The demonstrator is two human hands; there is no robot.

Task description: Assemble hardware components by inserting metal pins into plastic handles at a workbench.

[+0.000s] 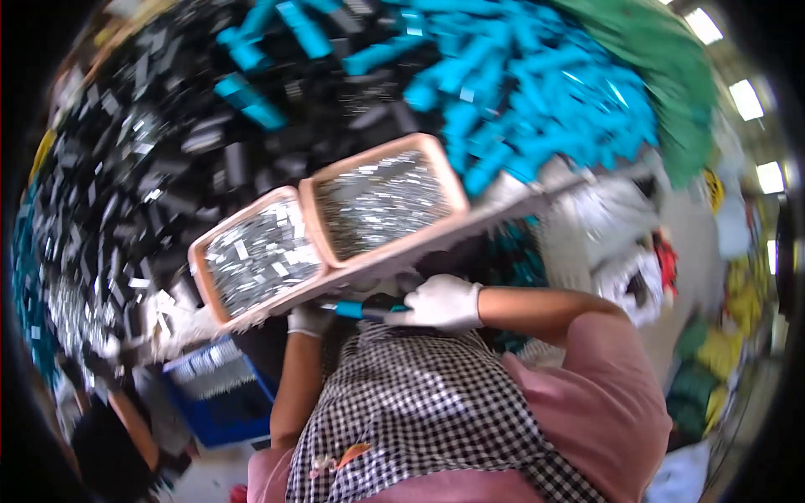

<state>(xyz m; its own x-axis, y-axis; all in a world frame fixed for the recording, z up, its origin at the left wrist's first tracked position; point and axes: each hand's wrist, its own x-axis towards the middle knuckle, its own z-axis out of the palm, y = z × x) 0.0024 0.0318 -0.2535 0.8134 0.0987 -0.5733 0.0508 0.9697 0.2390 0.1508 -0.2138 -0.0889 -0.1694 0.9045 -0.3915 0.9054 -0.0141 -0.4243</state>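
A teal-and-black tube-shaped piece (349, 309) lies crosswise between my two white-gloved hands, in front of my checked apron. My left hand (309, 321) is at its left end, with the fingers partly hidden and blurred. My right hand (443, 303) is closed around its dark right end. Just beyond my hands, at the edge of the worktable (495, 220), stand two pink bins. The smaller left bin (220, 303) holds small silvery and white pieces. The larger right bin (459, 197) is full of thin silvery metal pieces.
Black pieces (239, 163) are heaped at the left and teal tube-shaped pieces (537, 92) at the back right. Below the table edge is a blue crate (268, 394). A co-worker (109, 436) is at lower left. White bags (608, 214) stand at the right.
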